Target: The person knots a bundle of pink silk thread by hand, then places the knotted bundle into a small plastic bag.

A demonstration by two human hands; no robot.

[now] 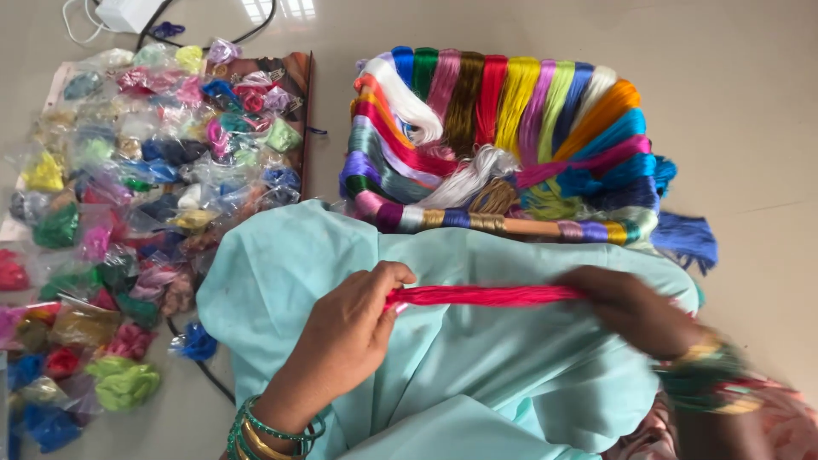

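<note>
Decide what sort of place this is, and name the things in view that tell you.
Probably a home floor used for thread craft: a frame hung with many-coloured silky thread skeins, clear packets of coloured thread on pale smooth flooring, and both hands stretching a pink-red skein.

Beyond my fingers a pale, glossy tiled floor [750, 111] spreads out, catching window light [277, 8] at its far edge

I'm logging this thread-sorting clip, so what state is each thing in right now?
pink thread bundle: stretched taut between both hands
left hand: closed on one end
right hand: blurred, gripping the other end
light blue cloth: spread under the hands
thread rack: full of coloured skeins
plastic packets: piled, closed
</note>
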